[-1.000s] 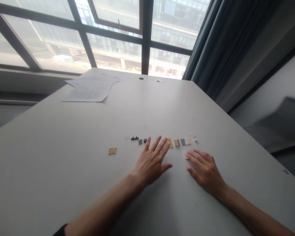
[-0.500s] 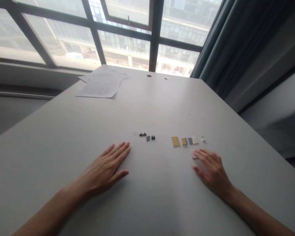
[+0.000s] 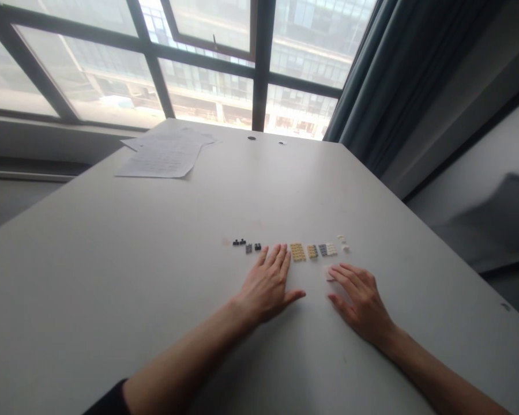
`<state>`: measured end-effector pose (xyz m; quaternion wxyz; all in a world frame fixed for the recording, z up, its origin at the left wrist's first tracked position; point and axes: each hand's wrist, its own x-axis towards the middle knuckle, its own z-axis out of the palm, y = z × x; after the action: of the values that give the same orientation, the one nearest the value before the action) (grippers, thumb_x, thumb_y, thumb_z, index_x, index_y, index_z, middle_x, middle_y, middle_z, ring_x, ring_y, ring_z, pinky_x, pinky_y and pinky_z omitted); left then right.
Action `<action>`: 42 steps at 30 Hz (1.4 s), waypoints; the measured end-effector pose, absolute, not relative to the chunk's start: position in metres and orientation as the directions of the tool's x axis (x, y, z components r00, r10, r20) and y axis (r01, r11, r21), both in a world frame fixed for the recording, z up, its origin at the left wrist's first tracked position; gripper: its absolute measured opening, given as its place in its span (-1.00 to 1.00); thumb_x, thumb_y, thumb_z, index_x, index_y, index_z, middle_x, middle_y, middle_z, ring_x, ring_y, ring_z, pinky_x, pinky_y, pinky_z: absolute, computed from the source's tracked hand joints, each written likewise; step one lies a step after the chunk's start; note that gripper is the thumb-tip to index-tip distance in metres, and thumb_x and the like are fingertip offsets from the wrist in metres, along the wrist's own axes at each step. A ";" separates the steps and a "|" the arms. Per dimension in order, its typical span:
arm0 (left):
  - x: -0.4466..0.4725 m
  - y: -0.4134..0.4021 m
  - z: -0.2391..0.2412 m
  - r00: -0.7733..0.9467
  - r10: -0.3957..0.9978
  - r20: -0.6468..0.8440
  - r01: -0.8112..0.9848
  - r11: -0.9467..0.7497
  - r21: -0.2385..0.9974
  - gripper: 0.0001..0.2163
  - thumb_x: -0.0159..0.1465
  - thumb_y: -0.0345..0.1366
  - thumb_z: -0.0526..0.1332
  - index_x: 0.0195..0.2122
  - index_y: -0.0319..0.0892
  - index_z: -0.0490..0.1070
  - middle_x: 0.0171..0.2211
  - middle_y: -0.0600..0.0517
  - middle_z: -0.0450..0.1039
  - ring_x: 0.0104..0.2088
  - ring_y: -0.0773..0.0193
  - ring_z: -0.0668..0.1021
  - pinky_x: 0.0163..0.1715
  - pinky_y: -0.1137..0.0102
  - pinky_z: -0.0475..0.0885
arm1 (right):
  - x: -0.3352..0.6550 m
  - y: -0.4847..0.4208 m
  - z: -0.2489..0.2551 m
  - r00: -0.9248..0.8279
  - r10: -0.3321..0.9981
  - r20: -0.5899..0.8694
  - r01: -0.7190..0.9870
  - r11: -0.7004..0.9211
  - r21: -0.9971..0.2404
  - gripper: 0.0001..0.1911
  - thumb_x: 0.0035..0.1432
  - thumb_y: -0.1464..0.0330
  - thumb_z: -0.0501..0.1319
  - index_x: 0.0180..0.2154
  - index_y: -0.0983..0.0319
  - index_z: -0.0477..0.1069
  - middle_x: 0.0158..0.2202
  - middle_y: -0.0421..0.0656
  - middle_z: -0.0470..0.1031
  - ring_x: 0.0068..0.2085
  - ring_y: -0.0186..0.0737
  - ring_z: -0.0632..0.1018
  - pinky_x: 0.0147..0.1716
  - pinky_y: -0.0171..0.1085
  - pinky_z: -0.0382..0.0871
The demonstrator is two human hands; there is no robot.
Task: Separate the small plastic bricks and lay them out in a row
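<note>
My left hand point(image 3: 268, 285) lies palm down on the table, fingers stretched out and thumb apart, holding nothing. Its fingertips are close to the left side of a tan studded building-block piece point(image 3: 297, 252); whether they touch it I cannot tell. My right hand point(image 3: 362, 297) rests with fingers slightly bent and thumb apart. Its fingertips overlap a small pale flat piece point(image 3: 327, 271). Beyond this hand sit a tan-and-grey piece point(image 3: 312, 251), a grey-and-white piece point(image 3: 331, 249) and small white pieces point(image 3: 345, 248). Left of my left fingertips are a black piece point(image 3: 258, 246) and a grey piece point(image 3: 248, 248).
Another black piece point(image 3: 239, 242) lies at the left end of the row. Printed papers point(image 3: 160, 158) overlap on the far left of the white table point(image 3: 155, 276). A round dark grommet point(image 3: 251, 138) is near the far edge, before the window and blue curtain point(image 3: 367, 75).
My left hand has slid right along the table, up to the tan piece. My right hand keeps its place beside the pale piece. The whole view has shifted slightly.
</note>
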<state>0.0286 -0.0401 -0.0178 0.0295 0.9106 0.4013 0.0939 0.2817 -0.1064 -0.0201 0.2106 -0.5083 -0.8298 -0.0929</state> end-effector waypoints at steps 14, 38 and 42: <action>-0.068 -0.019 -0.005 0.566 0.770 0.294 0.795 -0.604 0.052 -0.29 0.32 0.12 -0.12 0.32 -0.32 -0.08 0.32 -0.23 -0.04 0.33 0.05 0.05 0.27 0.08 -0.02 | 0.249 -0.093 -0.008 -0.445 0.773 0.452 0.842 0.533 -0.082 -0.62 0.28 0.35 0.07 0.11 0.23 0.30 0.09 -0.04 0.43 0.15 -0.06 0.35 0.11 -0.03 0.12; -0.066 0.028 -0.008 0.588 0.807 0.056 0.797 -0.589 0.132 -0.34 0.33 0.15 -0.24 0.32 -0.19 -0.02 0.33 -0.08 -0.04 0.32 0.11 0.06 0.28 0.09 -0.12 | 0.178 0.013 0.014 -0.493 0.858 0.144 0.844 0.512 -0.161 -0.70 0.30 0.30 0.04 0.02 0.12 0.38 0.09 -0.15 0.44 0.15 -0.10 0.35 0.08 -0.01 0.06; -0.034 0.047 -0.004 0.600 0.799 0.032 0.784 -0.596 0.174 -0.31 0.32 0.17 -0.26 0.31 -0.22 0.00 0.32 -0.10 -0.02 0.32 0.11 0.06 0.28 0.08 -0.14 | 0.225 0.024 0.014 -0.396 0.913 0.099 0.898 0.408 -0.165 -0.69 0.28 0.26 0.06 0.02 0.10 0.39 0.09 -0.14 0.45 0.16 -0.09 0.36 0.08 0.00 0.09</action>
<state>-0.0341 0.0467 -0.0038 0.0709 0.8916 0.4440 0.0533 0.2252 0.0244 0.0142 0.0867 -0.5425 -0.8345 0.0424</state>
